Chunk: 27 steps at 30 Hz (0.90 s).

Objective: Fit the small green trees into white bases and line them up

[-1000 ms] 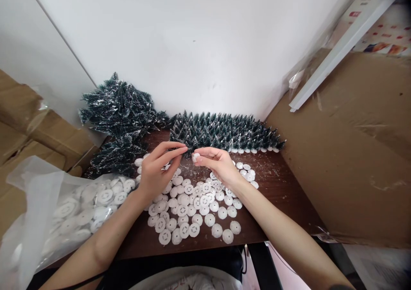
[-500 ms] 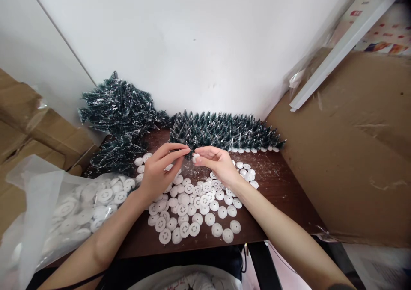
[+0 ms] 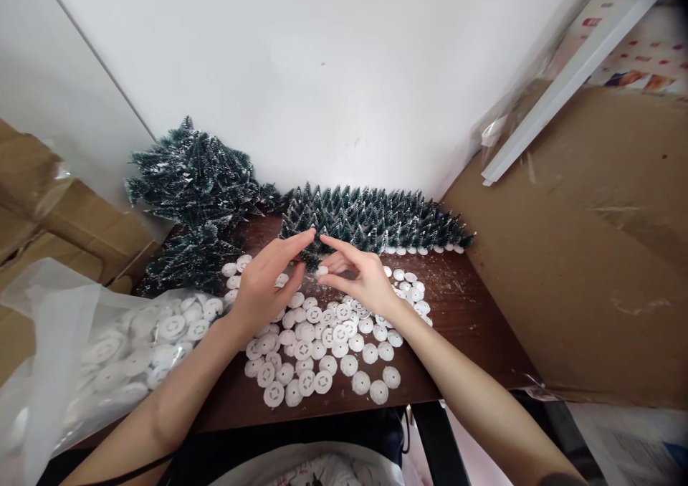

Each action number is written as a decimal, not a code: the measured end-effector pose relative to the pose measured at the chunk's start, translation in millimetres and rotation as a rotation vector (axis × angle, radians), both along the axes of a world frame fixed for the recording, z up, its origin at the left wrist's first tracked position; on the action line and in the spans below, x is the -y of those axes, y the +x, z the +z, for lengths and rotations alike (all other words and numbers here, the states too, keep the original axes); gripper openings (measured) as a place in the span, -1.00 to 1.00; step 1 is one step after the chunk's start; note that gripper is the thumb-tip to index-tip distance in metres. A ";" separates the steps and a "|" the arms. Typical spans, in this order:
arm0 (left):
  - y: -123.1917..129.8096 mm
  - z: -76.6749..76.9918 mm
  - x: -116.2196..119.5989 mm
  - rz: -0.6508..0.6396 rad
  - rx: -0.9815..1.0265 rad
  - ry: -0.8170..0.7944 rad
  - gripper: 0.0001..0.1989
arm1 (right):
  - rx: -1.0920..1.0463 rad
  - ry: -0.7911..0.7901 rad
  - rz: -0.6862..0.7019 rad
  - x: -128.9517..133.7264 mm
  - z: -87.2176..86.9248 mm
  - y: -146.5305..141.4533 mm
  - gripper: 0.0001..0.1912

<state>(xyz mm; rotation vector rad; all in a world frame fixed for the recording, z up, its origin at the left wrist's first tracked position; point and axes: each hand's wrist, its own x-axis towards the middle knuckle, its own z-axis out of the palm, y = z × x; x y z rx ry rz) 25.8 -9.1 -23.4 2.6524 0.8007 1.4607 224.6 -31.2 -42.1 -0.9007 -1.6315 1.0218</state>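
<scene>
My left hand curls, thumb and fingers on either side of a small dark green bottle-brush tree with white flecks. Part of that tree is hard to separate from the trees behind. A white round base sits at the fingertips of my right hand, close against the tree's end. Whether tree and base are joined, I cannot tell. The index fingers of both hands nearly meet above the tree. Below my hands, many white disc bases are spread over the dark brown table, some overlapping.
Rows of small upright trees on white bases stand along the wall. A heap of loose trees lies at the back left. A clear plastic bag full of white bases rests at left. Cardboard flanks the table's right side.
The fingers of both hands have spread and the index fingers risen. The white base has dropped slightly toward me, and more of the tree shows between my hands.
</scene>
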 end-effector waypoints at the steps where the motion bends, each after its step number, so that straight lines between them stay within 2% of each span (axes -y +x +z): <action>1: 0.4 -0.5 0.6 -0.003 0.004 -0.029 -0.43 | 0.041 0.031 0.006 0.4 0.3 0.9 -0.33; 5: 2.0 -3.4 1.3 -0.078 0.034 -0.116 -0.24 | 0.137 0.084 0.021 1.3 0.0 1.8 -0.25; 10: 3.1 -5.3 -0.6 -0.192 0.065 -0.172 -0.19 | 0.215 0.107 0.014 0.7 -3.0 0.1 -0.27; 17: 3.3 -6.3 -0.5 -0.227 0.096 -0.216 -0.20 | 0.368 0.235 0.003 -1.2 -6.9 1.5 -0.27; 23: 4.3 -7.9 -1.5 -0.233 0.131 -0.233 -0.26 | 0.314 0.238 0.007 -0.8 -3.1 2.7 -0.34; 27: -3.8 6.8 -5.1 -0.173 0.250 -0.226 -0.40 | 0.249 0.188 -0.020 -2.7 -1.9 4.4 -0.32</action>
